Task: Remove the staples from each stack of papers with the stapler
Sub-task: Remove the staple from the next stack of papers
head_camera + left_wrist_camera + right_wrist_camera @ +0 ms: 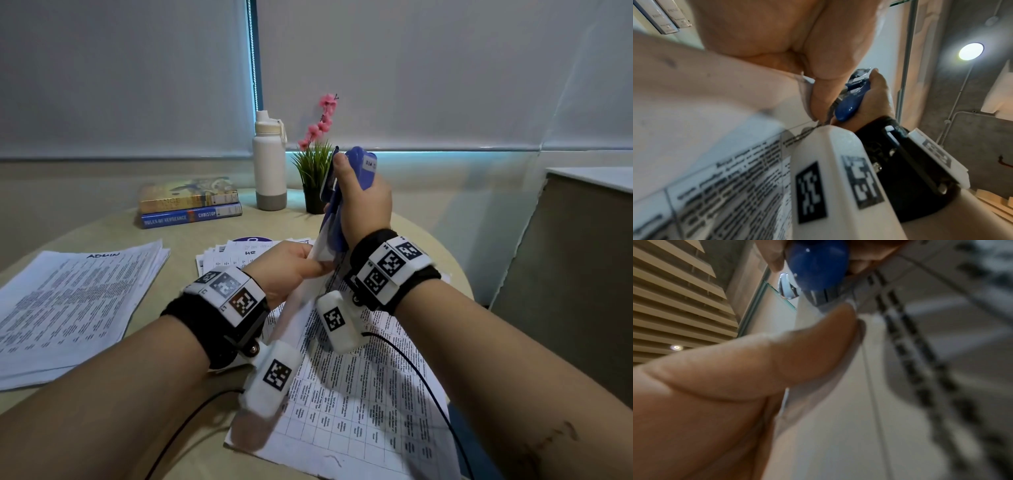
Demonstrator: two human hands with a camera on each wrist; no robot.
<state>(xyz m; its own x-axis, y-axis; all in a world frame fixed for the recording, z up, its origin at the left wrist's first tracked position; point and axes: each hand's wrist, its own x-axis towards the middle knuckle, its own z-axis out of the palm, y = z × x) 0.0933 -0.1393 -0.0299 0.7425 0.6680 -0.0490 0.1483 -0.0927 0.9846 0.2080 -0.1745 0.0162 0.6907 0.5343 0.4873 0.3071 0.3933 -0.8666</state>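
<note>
My right hand [354, 185] grips a blue stapler [358, 156] upright above the round table, its lower end [337, 229] at the raised corner of a stack of printed papers [359, 394]. My left hand [313, 265] pinches that corner and holds it up off the table. In the left wrist view, the left fingers [818, 95] clamp the papers [725, 170] just beside the stapler [847, 105], with the right hand [877, 100] behind it. In the right wrist view, the left thumb [797, 345] presses the papers [920, 353] under the stapler's metal end [818, 261]. No staple is visible.
A stack marked ADMIN [75, 301] lies at the left and one marked HR [236, 257] behind my left hand. Two books [190, 205], a white bottle [269, 164] and a potted plant [317, 171] stand at the back. A cabinet [582, 257] is at the right.
</note>
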